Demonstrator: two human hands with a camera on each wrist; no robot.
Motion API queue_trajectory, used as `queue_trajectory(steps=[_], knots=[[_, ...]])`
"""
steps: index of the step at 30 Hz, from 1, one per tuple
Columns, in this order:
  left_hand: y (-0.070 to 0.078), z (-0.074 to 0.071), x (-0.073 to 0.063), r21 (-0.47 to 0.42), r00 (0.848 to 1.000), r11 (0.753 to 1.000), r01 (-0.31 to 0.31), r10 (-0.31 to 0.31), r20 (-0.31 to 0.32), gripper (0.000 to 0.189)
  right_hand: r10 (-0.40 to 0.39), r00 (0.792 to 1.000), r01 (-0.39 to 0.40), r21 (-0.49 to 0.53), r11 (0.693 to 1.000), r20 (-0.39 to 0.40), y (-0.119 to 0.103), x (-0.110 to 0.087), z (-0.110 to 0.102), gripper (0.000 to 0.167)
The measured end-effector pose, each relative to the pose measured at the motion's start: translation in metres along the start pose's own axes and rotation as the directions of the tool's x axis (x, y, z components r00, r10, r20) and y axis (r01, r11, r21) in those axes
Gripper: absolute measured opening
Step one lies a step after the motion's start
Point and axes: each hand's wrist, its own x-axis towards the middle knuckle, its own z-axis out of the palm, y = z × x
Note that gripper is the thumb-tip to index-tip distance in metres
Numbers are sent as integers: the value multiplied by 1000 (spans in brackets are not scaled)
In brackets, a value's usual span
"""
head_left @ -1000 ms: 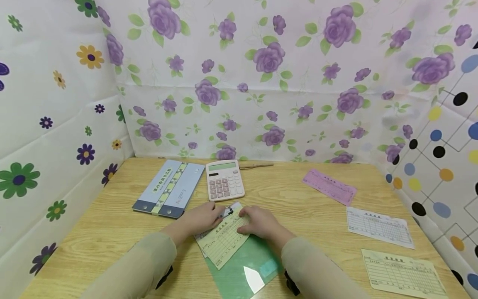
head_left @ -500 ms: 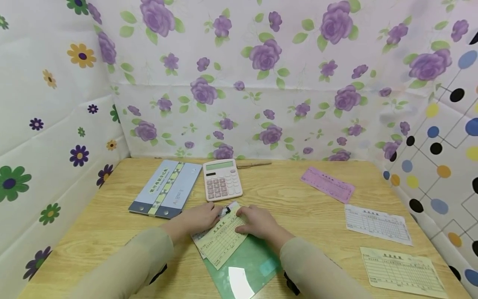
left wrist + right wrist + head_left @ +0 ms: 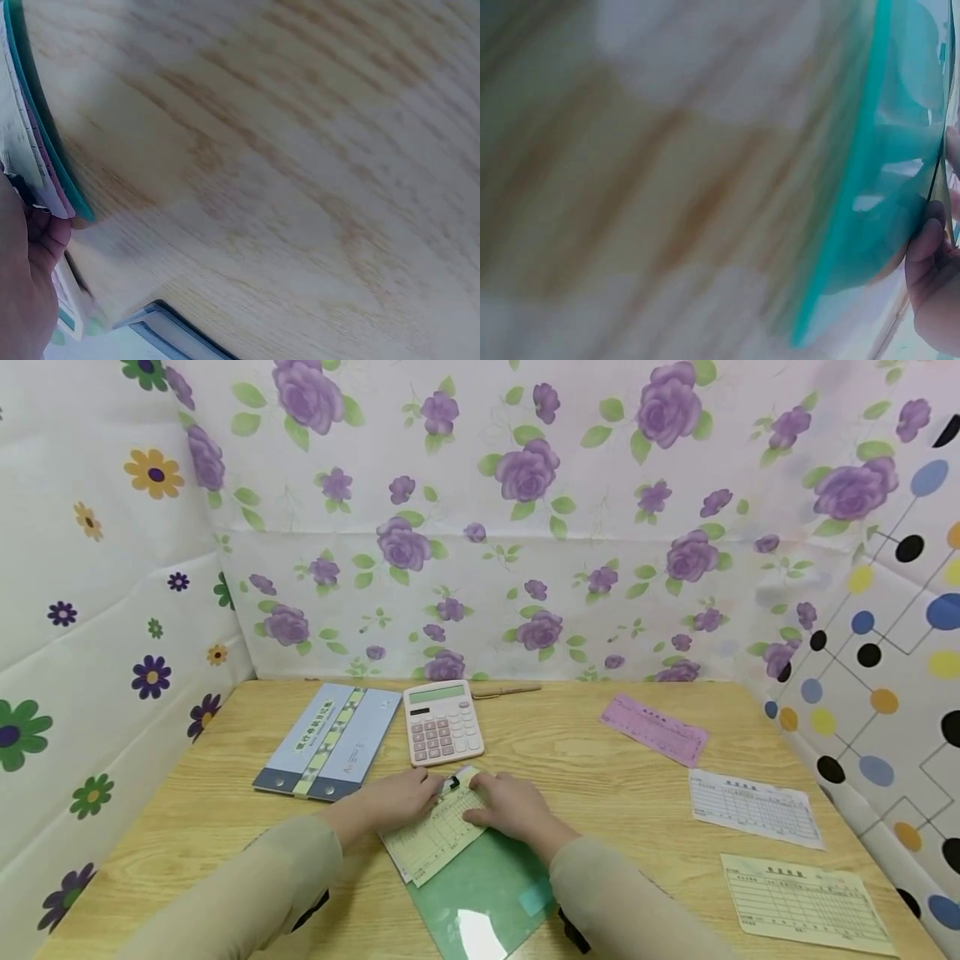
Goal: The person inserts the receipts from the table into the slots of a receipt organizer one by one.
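Observation:
A green translucent plastic folder (image 3: pixel 480 885) with a small black clip (image 3: pixel 454 782) lies at the table's middle front. On its upper left part lies a stack of slips, a yellow printed slip (image 3: pixel 438 839) on top and white and pink edges under it. My left hand (image 3: pixel 401 799) grips the folder's upper left corner beside the clip; in the left wrist view its fingers (image 3: pixel 51 238) curl under that corner. At the upper right edge of the yellow slip, my right hand (image 3: pixel 513 810) pinches it between thumb and fingers. The fingertips are partly cut off in the right wrist view.
Behind the hands lie a blue account book (image 3: pixel 330 739), a white-pink calculator (image 3: pixel 444 722) and a brown pen (image 3: pixel 506 691). To the right are a pink slip (image 3: pixel 654 729), a white slip (image 3: pixel 756 808) and another yellow slip (image 3: pixel 806 903). Patterned cloth (image 3: pixel 525 568) encloses the table.
The yellow slip has slid up and left toward the clip, and now lies more nearly in line with the stack. The right hand has moved with it; the left hand stays at the clip.

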Motion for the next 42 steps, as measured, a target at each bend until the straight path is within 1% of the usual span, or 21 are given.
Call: queue_trajectory(steps=[6, 12, 14, 17, 20, 24, 26, 29, 35, 38, 42], knots=[[0, 3, -1, 61, 999, 998, -24, 26, -40, 35, 31, 999, -32, -51, 998, -30, -4, 1, 1, 48], [-2, 13, 0, 135, 991, 990, -37, 53, -122, 27, 41, 998, -45, -66, 997, -55, -5, 2, 3, 47], [-2, 16, 0, 158, 987, 986, -43, 66, -148, 25, 32, 998, -35, -57, 998, -55, -4, 0, 2, 47], [-3, 19, 1, 176, 979, 983, -55, 88, -183, 23, 7, 999, -7, -4, 1000, -46, 2, -2, 1, 47], [-4, 20, 1, 176, 976, 983, -54, 89, -197, 23, -27, 999, 30, 92, 995, -39, 11, -5, -2, 48], [-4, 20, -1, 166, 976, 985, -52, 85, -199, 25, -43, 999, 46, 212, 976, -21, 28, -11, -8, 50], [-4, 20, -3, 165, 976, 985, -54, 87, -198, 27, -34, 999, 35, 258, 966, -9, 37, -16, -11, 49], [-4, 20, -5, 164, 976, 985, -56, 89, -199, 29, -7, 1000, 6, 301, 954, 1, 50, -25, -17, 49], [-5, 23, -6, 162, 975, 986, -39, 73, -209, 32, 78, 997, -73, 323, 944, -2, 82, -41, -31, 48], [-6, 24, -5, 166, 977, 985, -33, 66, -200, 35, 96, 995, -91, 323, 942, 1, 100, -51, -39, 50], [-7, 25, -3, 170, 981, 985, -28, 59, -182, 39, 98, 995, -89, 295, 951, -15, 119, -65, -49, 50]])
